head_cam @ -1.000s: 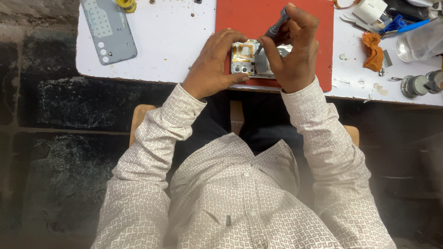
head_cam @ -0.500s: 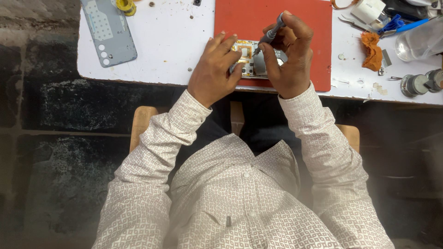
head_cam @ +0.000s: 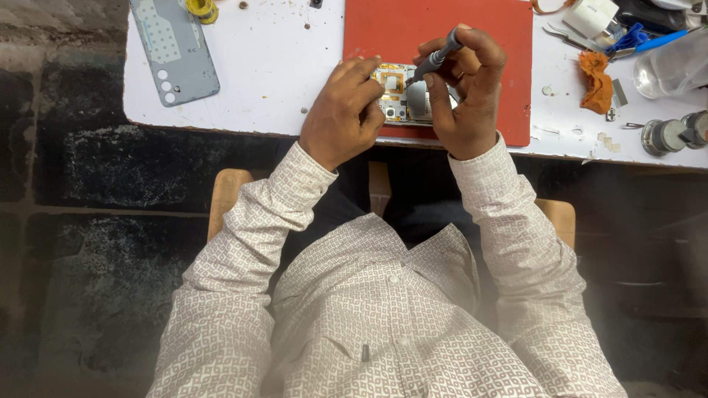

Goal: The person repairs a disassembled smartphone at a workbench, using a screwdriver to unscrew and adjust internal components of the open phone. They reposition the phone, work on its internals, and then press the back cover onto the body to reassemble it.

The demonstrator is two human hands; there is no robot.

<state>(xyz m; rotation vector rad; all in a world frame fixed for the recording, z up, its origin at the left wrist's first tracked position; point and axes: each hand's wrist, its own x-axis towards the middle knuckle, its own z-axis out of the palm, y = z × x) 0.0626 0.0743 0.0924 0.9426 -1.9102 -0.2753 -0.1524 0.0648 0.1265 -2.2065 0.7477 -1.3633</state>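
An opened phone [head_cam: 402, 96] with its inner board showing lies on a red mat [head_cam: 413, 29] near the table's front edge. My left hand [head_cam: 343, 114] grips the phone's left side and steadies it. My right hand [head_cam: 464, 88] holds a slim grey screwdriver [head_cam: 435, 57], tip pointed down onto the phone's board. Part of the phone is hidden under both hands.
A grey phone back cover [head_cam: 175, 48] lies at the far left of the white table [head_cam: 273, 66], beside a yellow roll [head_cam: 200, 7]. At the right lie an orange cloth [head_cam: 596, 79], blue tools [head_cam: 627, 38], a clear container [head_cam: 675, 66] and small metal cylinders [head_cam: 667, 134]. Small screws dot the tabletop.
Both hands and the phone have shifted slightly toward the table's front edge. The screwdriver's tip has come down onto the phone's board.
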